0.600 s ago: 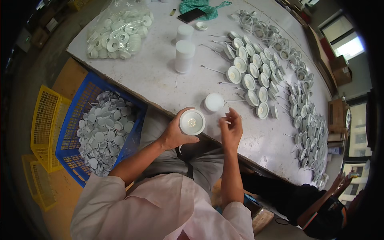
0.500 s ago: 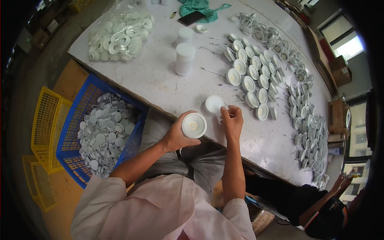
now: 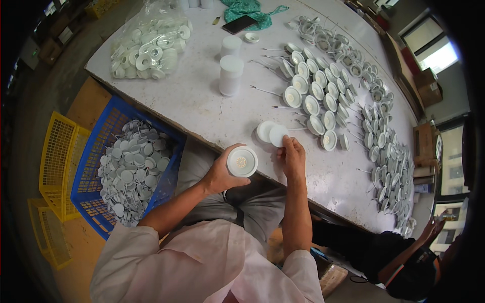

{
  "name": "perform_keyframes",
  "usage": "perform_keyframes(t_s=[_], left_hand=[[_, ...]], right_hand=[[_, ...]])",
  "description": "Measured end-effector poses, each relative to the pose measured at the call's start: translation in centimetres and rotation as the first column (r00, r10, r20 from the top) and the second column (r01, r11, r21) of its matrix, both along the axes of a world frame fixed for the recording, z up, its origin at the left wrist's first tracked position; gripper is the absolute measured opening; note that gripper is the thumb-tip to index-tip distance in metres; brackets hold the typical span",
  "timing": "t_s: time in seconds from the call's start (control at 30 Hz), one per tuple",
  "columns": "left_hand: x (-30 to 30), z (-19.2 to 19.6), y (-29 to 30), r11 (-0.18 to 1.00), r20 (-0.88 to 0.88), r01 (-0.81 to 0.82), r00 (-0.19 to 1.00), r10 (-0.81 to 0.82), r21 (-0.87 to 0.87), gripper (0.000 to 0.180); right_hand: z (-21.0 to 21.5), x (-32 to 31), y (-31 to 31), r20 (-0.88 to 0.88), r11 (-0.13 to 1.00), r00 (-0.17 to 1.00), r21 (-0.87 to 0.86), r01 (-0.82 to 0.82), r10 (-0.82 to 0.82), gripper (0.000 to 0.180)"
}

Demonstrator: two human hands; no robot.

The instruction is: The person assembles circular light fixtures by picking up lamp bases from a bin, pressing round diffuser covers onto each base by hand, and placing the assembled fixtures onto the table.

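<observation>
My left hand (image 3: pixel 221 174) holds a round white cup-shaped part (image 3: pixel 242 161) with its open side up, just off the table's near edge. My right hand (image 3: pixel 291 156) reaches onto the table and pinches a flat white round disc (image 3: pixel 278 135). That disc overlaps a second white disc (image 3: pixel 264 131) lying on the table. Both forearms come up from the lower edge in pale pink sleeves.
Rows of white round parts with thin wires (image 3: pixel 318 96) cover the white table (image 3: pixel 202 106) to the right. Two white cylinders (image 3: pixel 231 74) and a clear bag of white rings (image 3: pixel 149 48) stand further off. A blue crate of white discs (image 3: pixel 126 174) and yellow crates (image 3: pixel 55 156) sit left. Another person (image 3: pixel 404 262) is at lower right.
My right hand has moved forward from beside the cup onto the table and closed on a white disc. The left hand keeps holding the cup almost still.
</observation>
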State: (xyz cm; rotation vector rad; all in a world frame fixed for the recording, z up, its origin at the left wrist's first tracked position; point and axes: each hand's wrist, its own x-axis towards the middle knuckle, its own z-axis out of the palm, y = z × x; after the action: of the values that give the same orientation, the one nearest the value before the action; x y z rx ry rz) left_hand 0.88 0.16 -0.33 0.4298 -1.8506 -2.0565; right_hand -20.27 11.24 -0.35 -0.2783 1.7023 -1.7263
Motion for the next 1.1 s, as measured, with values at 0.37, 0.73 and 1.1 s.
perform_keyframes(t_s=[0.37,0.73,1.1], left_hand=[[-0.9,1.1,-0.1,0.997,0.023,0.016,1.000,-0.018,0.078,0.091],[-1.7,0.8,0.0,0.974,-0.040,0.085,0.996,-0.078,0.212,0.071],[-1.8,1.4,0.7,0.963,0.056,0.011,0.998,-0.027,0.270,0.048]], right_hand=[[1.6,4.0,2.2,0.127,0.984,0.988,-0.141,0.112,-0.094,0.011],[1.9,7.9,3.6,-0.989,0.982,0.055,0.130,-0.139,0.138,0.050],[1.8,9.0,3.1,-0.988,0.976,-0.006,0.152,-0.157,0.153,0.050]])
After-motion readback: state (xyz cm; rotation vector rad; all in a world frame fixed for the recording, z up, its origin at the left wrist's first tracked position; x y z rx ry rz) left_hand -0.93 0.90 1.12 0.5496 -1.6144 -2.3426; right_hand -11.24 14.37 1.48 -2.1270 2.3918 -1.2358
